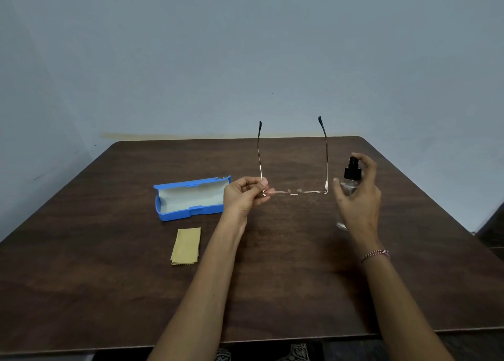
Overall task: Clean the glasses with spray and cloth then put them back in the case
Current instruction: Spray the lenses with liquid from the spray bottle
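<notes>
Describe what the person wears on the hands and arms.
The left hand and right hand are bare: no gloves, no rings visible, and no sleeves reach the forearms in view. Round the right wrist sits a thin braided thread bracelet, reddish-pink and white.

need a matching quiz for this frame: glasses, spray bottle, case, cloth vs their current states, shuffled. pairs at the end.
Things:
1. glasses
2. spray bottle
3. case
4. cloth

States:
A. lies folded on the table, nearer the person than the other things
B. gripped by the right hand
C. lies on the table with its lid open
D. pinched at one frame corner by the left hand, temples unfolded

Pairs: 1-D, 2-B, 3-C, 4-A
</notes>
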A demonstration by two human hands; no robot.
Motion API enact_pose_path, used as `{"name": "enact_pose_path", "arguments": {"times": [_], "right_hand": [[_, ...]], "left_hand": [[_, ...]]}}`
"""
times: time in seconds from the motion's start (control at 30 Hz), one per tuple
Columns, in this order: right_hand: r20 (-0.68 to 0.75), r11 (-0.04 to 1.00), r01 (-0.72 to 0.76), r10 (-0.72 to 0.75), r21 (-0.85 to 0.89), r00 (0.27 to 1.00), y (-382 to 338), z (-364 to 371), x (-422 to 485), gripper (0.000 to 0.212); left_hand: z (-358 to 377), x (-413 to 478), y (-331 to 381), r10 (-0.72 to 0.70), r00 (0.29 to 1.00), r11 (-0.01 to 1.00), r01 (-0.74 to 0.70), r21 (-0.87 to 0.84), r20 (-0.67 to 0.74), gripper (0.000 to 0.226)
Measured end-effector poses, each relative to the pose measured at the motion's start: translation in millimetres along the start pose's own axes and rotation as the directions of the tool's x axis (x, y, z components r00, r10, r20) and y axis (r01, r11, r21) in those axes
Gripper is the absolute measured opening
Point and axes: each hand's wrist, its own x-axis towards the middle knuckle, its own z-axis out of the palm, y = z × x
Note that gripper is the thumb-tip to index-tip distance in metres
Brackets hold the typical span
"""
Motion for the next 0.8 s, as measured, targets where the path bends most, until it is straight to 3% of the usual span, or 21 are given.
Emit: {"name": "enact_pose_path", "arguments": {"times": [0.2,0.8], "right_hand": [[0.109,0.995,-0.02,0.008,0.102,0.994,9,3,1,0.07],[0.262,0.999,0.003,-0.016,0.049,0.965,24,5,3,0.077]], "left_hand": [[1,-2,-1,0.063,0.998,0.997,-0.062,0.05,-0.006,0.006],[1,-11,0,0.182,0.978,0.97,-0.162,0.182,-0.105,0.011]]}}
